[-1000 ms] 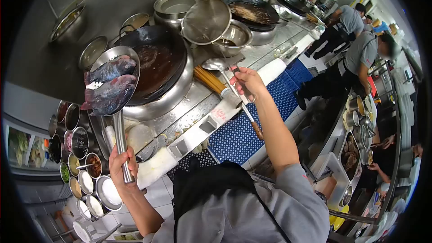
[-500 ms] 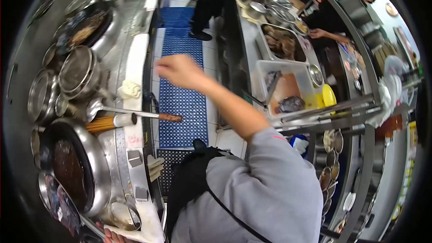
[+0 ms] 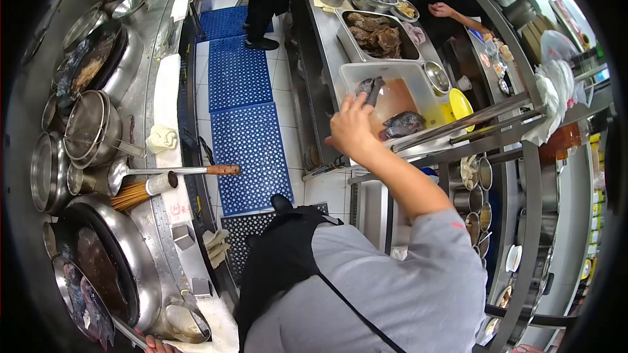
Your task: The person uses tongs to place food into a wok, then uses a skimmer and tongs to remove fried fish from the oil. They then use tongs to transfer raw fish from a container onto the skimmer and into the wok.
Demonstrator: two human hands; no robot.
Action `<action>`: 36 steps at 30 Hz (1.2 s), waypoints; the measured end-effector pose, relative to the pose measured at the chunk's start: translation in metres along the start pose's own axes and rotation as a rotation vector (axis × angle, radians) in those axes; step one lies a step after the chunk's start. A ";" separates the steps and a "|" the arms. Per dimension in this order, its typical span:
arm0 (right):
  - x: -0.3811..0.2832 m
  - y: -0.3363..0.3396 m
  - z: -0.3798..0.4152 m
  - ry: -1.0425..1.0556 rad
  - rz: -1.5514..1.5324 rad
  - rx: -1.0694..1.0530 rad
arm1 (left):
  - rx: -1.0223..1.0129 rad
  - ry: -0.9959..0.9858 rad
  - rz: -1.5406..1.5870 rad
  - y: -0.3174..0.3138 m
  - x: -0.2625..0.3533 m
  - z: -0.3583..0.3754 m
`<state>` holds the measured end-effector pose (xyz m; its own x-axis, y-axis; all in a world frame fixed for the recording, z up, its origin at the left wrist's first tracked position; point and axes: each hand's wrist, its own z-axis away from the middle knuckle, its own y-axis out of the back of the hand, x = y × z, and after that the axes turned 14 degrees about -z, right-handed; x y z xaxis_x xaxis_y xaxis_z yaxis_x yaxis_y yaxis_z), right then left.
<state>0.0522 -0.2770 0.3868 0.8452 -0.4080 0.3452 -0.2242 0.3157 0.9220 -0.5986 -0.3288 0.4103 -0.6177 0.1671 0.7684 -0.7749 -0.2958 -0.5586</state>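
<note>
My right hand (image 3: 353, 125) reaches over the near left rim of a clear plastic tub (image 3: 428, 95), fingers apart. Its fingertips overlap a dark fish (image 3: 371, 91) lying in the reddish liquid. Another dark fish (image 3: 404, 124) rests in the tub, just right of the hand. At the bottom left edge, my left hand (image 3: 157, 345) is partly cut off, its fingers wrapped round the handle of a long-handled metal scoop (image 3: 131, 332). Dark fish (image 3: 91, 304) lie in the scoop's bowl, beside a wok (image 3: 134, 248) of brown liquid.
A ladle (image 3: 167, 170) and a bundle of thin sticks (image 3: 134, 195) lie across the stove edge. Behind the tub is a metal tray (image 3: 340, 36) of brown meat. Shelf rails (image 3: 471, 121) cross at right. A person (image 3: 265, 0) stands on the blue mats (image 3: 252, 157).
My right hand has swung right from above the blue mat to the plastic tub, and its fingers have spread. The view has shifted. My left hand stays at the scoop's handle.
</note>
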 end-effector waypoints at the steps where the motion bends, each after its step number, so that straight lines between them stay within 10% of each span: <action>1: 0.000 -0.008 -0.001 -0.005 0.107 -0.027 | -0.046 -0.013 -0.037 0.004 -0.002 -0.005; 5: 0.006 -0.027 -0.014 0.034 0.204 -0.126 | -0.395 0.018 -0.097 0.029 0.000 -0.007; 8: 0.042 0.011 0.014 -0.115 -0.154 0.061 | 0.011 -0.054 -0.095 0.007 -0.006 0.009; 11: 0.127 -0.003 0.020 -0.224 -0.446 -0.065 | -0.045 -0.075 -0.107 0.015 -0.011 0.008; 13: 0.114 0.050 0.049 -0.199 -0.850 0.060 | 0.393 -0.094 -0.289 0.002 -0.009 0.015; 21: 0.193 -0.038 0.065 -0.309 -1.137 0.339 | -0.081 -0.097 -0.144 0.021 0.004 0.023; 27: 0.151 0.011 0.109 -0.589 -1.673 0.105 | 0.175 -0.121 -0.084 0.015 0.007 0.021; 28: 0.141 0.004 0.110 -0.560 -1.779 0.213 | 0.159 -0.016 -0.153 -0.009 0.010 0.024; 29: 0.115 0.024 0.112 -0.465 -1.852 0.226 | 0.565 -0.100 -0.211 -0.062 -0.003 0.028; 36: -0.057 0.090 0.063 0.436 -1.660 -0.432 | 0.304 -0.270 -0.171 -0.012 -0.013 0.034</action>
<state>-0.0468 -0.2797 0.4609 0.0991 -0.2898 -0.9519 0.9947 0.0565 0.0863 -0.5770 -0.3591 0.4176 -0.3951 -0.0023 0.9186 -0.7638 -0.5548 -0.3299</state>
